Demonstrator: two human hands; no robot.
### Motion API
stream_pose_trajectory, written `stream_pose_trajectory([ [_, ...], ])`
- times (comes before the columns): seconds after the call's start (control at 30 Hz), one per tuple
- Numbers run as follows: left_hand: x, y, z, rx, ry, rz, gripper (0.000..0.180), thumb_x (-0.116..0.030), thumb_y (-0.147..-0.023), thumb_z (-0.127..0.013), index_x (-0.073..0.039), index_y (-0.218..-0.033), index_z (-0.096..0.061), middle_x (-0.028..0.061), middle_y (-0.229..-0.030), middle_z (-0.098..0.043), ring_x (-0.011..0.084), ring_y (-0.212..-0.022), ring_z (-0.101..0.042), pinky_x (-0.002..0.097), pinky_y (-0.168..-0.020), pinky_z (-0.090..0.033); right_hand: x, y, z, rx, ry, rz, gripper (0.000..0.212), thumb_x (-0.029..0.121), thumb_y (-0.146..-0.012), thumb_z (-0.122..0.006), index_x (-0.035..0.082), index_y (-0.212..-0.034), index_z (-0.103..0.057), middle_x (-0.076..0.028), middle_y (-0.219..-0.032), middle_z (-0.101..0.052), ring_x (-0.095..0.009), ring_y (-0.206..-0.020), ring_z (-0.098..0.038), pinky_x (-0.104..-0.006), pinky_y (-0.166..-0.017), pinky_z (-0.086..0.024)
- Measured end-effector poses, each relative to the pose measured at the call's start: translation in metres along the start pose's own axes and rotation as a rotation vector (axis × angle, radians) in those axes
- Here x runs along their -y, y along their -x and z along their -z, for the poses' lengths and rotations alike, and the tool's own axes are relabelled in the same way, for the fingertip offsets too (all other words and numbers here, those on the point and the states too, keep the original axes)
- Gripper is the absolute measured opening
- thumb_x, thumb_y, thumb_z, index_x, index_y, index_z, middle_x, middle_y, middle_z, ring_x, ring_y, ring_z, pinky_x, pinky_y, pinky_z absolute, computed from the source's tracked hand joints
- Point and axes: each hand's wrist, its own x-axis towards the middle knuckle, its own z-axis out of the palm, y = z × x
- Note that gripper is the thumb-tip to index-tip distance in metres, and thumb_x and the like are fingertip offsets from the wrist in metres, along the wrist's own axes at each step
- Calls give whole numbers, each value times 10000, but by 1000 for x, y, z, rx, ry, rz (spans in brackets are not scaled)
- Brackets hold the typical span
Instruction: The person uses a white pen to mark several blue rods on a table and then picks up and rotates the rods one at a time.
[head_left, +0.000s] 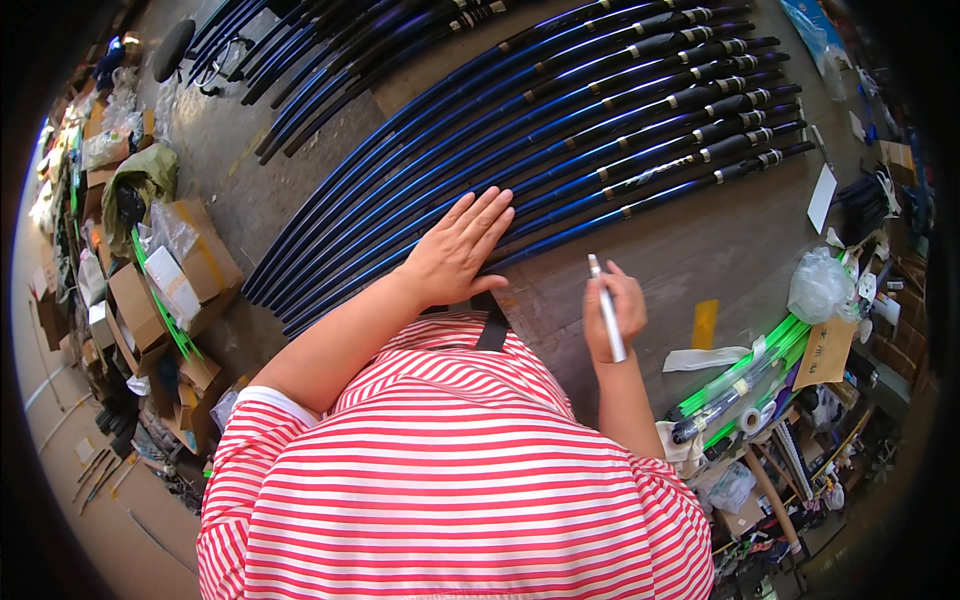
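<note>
you are looking down over your own red-and-white striped shirt (450,490) at a row of long, dark blue and black rods (569,143). they lie side by side just in front of you on a grey-brown surface, their thicker, banded ends to the upper right and their thin ends curving to the lower left.

your left hand (460,245) is palm down over the nearest rods, its grip wide and flat, the thumb spread from the fingers, with nothing held in it.

your right hand (622,308) is just beside the row, on your side of it. its grip is narrow, closed around a slim white pen-like stick (610,328) that slants nearly upright across the fingers.

a second group of dark rods (340,85) lies beyond, at the upper left. cardboard boxes (205,255) are piled at the left. to the right are a yellow patch (705,323), bright green strips (790,338), a clear plastic bag (823,285) and a white card (822,198).
</note>
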Motion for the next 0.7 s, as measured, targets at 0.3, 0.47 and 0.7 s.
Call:
stream_pose_trajectory([
  [0.3, 7, 199, 3, -161, -112, 153, 305, -183, -698, -671, -34, -935, -551, 115, -881, -557, 260, -798, -554, 351, -667, -454, -104, 36, 117, 305, 783, -722, 427, 380, -817, -561, -14, -655, -600, -123, -575, -588, -254, -542, -595, -355, -533, -462],
  [0.47, -7, 264, -6, -220, -206, 515, 236, -142, -707, -654, -31, -887, -550, 117, -822, -566, 294, -755, -560, 358, -651, -451, -51, -11, 95, 136, 559, -580, 395, 376, -801, -572, -4, -702, -617, -143, -616, -603, -312, -602, -596, -376, -580, -472],
  [0.7, -24, 304, -7, -120, 9, 721, 190, -179, -737, -636, -40, -828, -545, 127, -748, -550, 309, -691, -554, 372, -597, -438, -33, -49, -16, -33, -698, -1116, 332, 271, -853, -550, 21, -1052, -458, -74, -660, -594, -137, -563, -583, -242, -440, -450],
])
